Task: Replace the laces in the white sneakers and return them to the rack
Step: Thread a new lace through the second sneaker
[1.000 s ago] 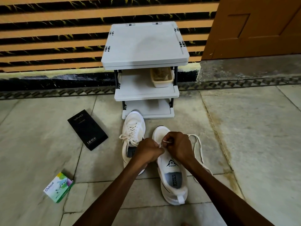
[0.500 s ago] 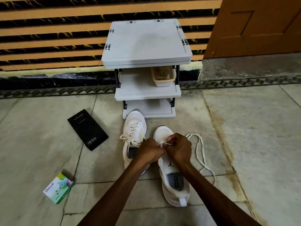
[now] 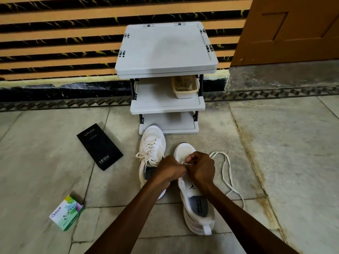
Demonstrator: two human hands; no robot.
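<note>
A green box [image 3: 67, 213] lies at 8 o'clock and a black box [image 3: 100, 146] at 10. The left sneaker [image 3: 151, 143] is already laced. The left hand [image 3: 169, 169] is curled against the right sneaker [image 3: 198, 204]; what it grips is hidden. The right hand [image 3: 200, 168] pinches the lace [image 3: 218, 152] end. The hands have closed knuckle to knuckle since a moment ago, so threading at the toe eyelets looks barely begun. Slack lace trails at 3, and the rack [image 3: 165, 48] stands at 12.

left hand [image 3: 169, 170] and right hand [image 3: 200, 168] drawn together, now touching, loose lace [image 3: 218, 152] trailing farther right
</note>
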